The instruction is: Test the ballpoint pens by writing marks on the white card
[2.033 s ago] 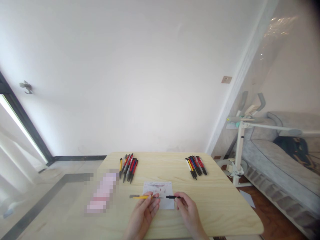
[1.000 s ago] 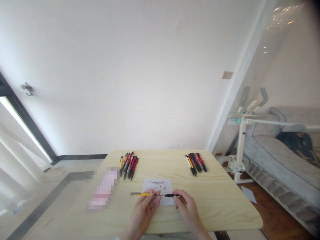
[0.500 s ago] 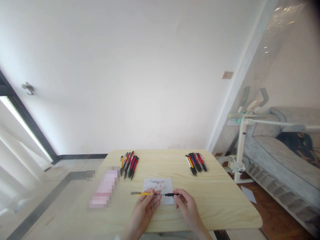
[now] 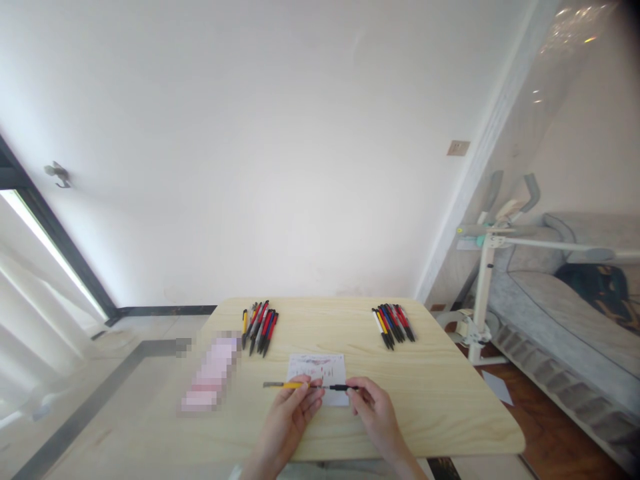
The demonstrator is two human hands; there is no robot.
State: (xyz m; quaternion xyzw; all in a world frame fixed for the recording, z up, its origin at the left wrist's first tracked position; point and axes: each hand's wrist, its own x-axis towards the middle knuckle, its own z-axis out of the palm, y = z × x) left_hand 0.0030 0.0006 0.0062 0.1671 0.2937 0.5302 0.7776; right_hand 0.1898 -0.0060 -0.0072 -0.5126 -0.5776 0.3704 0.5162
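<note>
My left hand [image 4: 290,417] pinches the yellow barrel [image 4: 291,385] of a pen, its grey clip end pointing left. In the fingers of my right hand [image 4: 376,408] is the pen's black grip section [image 4: 339,388]. A thin stretch of refill [image 4: 325,387] shows between the two parts, which lie in one line and stand apart. Both hands are above a white sheet of paper [image 4: 340,367] with scribbled marks. My fingertips hide the inner end of the barrel.
On the wooden table [image 4: 440,407], a bunch of pens [image 4: 260,327] lies at the back left and another bunch of pens [image 4: 393,325] at the back right. A pink blurred patch [image 4: 213,373] covers the left side. An exercise machine [image 4: 485,287] stands right of the table.
The hands and the pen parts stay almost as they were, with the grip section and barrel still apart. Only the view has shifted very slightly.
</note>
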